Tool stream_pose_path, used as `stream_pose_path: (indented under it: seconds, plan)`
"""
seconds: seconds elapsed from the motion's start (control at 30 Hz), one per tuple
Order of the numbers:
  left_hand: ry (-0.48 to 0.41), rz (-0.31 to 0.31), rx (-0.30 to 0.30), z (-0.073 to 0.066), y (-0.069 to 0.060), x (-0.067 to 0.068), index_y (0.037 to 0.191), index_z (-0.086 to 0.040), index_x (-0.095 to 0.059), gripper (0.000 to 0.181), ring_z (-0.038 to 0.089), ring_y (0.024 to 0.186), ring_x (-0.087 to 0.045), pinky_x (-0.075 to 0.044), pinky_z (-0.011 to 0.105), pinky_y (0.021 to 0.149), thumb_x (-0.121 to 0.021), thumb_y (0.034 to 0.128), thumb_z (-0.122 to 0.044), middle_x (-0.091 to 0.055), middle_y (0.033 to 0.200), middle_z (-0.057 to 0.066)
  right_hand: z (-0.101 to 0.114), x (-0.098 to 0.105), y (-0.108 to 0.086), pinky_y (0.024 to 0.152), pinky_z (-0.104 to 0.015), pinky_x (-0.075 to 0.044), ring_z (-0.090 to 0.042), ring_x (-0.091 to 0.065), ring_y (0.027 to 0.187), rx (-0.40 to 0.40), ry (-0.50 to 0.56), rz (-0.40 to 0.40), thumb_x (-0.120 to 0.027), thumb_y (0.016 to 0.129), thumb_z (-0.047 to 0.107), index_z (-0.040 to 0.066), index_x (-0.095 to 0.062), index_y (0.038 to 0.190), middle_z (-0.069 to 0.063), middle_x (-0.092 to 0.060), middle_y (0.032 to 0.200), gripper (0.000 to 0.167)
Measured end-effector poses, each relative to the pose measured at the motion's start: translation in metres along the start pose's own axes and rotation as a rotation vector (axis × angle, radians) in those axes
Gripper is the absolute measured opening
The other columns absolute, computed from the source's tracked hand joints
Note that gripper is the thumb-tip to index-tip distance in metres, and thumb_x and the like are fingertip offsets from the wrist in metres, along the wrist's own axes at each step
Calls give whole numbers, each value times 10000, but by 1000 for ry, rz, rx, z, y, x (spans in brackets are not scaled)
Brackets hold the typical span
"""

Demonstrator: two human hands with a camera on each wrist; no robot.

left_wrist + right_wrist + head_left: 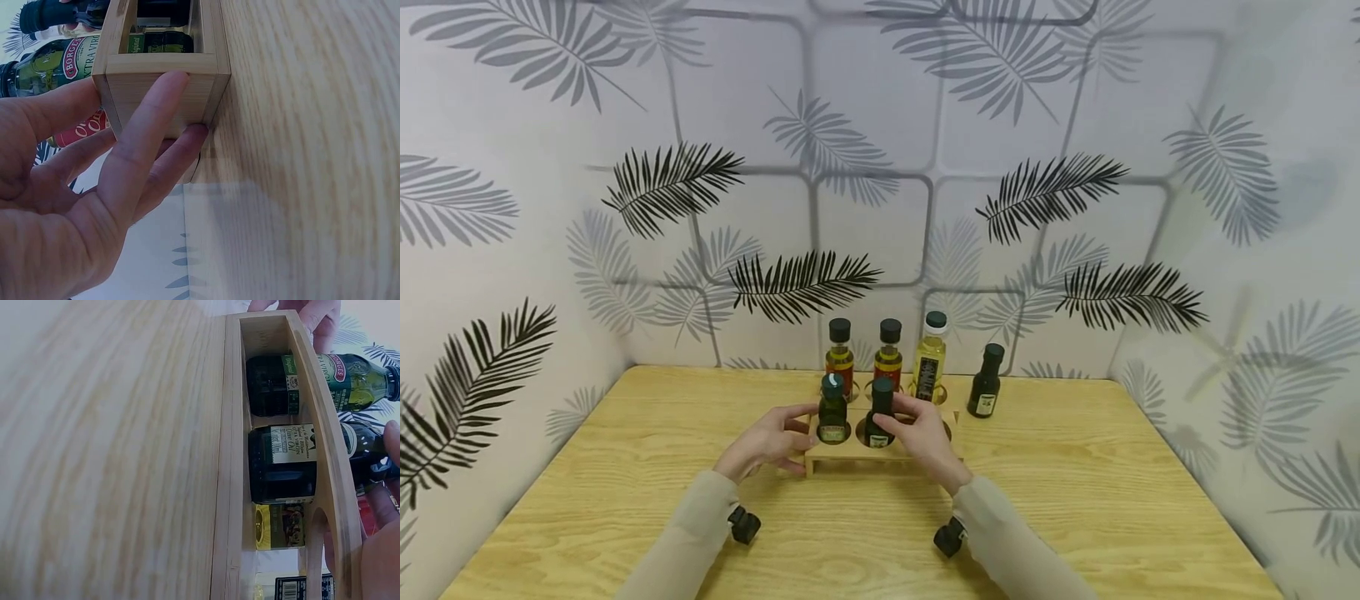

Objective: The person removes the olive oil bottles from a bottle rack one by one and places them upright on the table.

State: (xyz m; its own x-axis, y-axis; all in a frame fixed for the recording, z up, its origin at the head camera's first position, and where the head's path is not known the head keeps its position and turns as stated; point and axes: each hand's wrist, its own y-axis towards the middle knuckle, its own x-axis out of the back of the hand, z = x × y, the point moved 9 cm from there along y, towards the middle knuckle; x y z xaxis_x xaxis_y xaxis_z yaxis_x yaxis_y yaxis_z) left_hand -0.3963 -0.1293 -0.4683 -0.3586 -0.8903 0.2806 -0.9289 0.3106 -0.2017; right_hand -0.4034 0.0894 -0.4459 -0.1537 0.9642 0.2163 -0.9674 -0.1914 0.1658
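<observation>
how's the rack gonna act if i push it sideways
The rack should stay stiff, since it looks like joined wood. It would probably feel heavy, with five bottles in it. Those might wobble, since some holes show gaps around them.

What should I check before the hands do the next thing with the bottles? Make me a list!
1. Left hand at the wooden rack's left end: ok, touching it.
2. Left hand pressing hard enough: cannot tell.
3. Middle front bottle in its hole: ok, its lower part is inside the rack.
4. Right hand free: not ok, it holds that bottle.
5. Front right hole empty: ok.
6. Last dark bottle racked: not ok, it stands on the table.
</observation>
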Motion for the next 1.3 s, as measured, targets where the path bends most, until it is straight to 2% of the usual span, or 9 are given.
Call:
stream_pose_path:
  seconds: [0.23,0.5,0.57,0.63,0.77,0.9,1.0,1.17,1.3]
  plan:
    - [-7,-7,-2,4,0,-1,1512,-143,-398,622,284,1056,-627,-624,439,701,-632,944,-52,-468,1401,270,0,-1,-2,920,-417,-565,-258,-658,1080,6,-15,-2,-713,913,195,179,-675,1277,-88,-683,1202,366]
    - [-4,3,5,5,-1,1,1515,-163,-394,623,327,1129,-600,-623,438,709,-639,948,-82,-418,1440,289,6,1,-3,949,-399,-553,-247,-608,1156,34,-29,-16,-701,924,226,170,-684,1264,-73,-678,1215,345]
    - [-1,5,4,5,-1,1,1516,-160,-392,624,326,1128,-601,-623,438,707,-639,949,-82,-417,1440,291,8,3,-3,899,-354,-567,-235,-607,1149,38,-22,-28,-699,926,213,146,-687,1260,-80,-678,1211,341]
    - [-2,4,2,5,-1,1,1516,-156,-391,624,320,1116,-606,-623,441,706,-635,948,-73,-425,1433,290,10,5,-2,773,-278,-557,-189,-609,1083,37,-12,-44,-698,926,205,132,-690,1254,-79,-682,1200,336]
    - [-9,-5,-6,4,-1,1,1515,-151,-393,621,296,1080,-620,-623,445,703,-628,949,-59,-451,1415,280,13,9,0,543,-240,-399,-154,-541,756,34,11,-72,-697,927,202,129,-691,1250,-83,-684,1186,331]
    - [-14,-7,-5,4,-2,1,1517,-145,-389,624,296,1077,-621,-622,449,709,-625,947,-50,-453,1411,282,18,12,0,707,-280,-530,-138,-618,822,37,19,-94,-712,915,212,124,-688,1254,-74,-698,1181,351]
    - [-15,-5,2,5,-3,1,1519,-141,-384,626,298,1089,-613,-622,449,713,-624,948,-51,-444,1417,284,24,17,0,923,-350,-544,-185,-615,1134,54,39,-110,-709,916,205,114,-675,1268,-80,-701,1179,365]
    - [-10,-2,-6,4,0,0,1519,-146,-384,623,278,1059,-620,-623,444,709,-623,950,-59,-456,1412,276,36,31,2,832,-288,-557,-283,-619,1124,106,64,-124,-691,927,156,84,-647,1301,-140,-693,1176,383]
    - [-1,-14,-6,2,1,0,1512,-147,-399,620,272,1042,-630,-624,438,691,-631,944,-53,-466,1401,274,40,41,1,918,-310,-534,-251,-598,1134,95,47,-112,-681,936,152,78,-627,1325,-155,-671,1210,399]
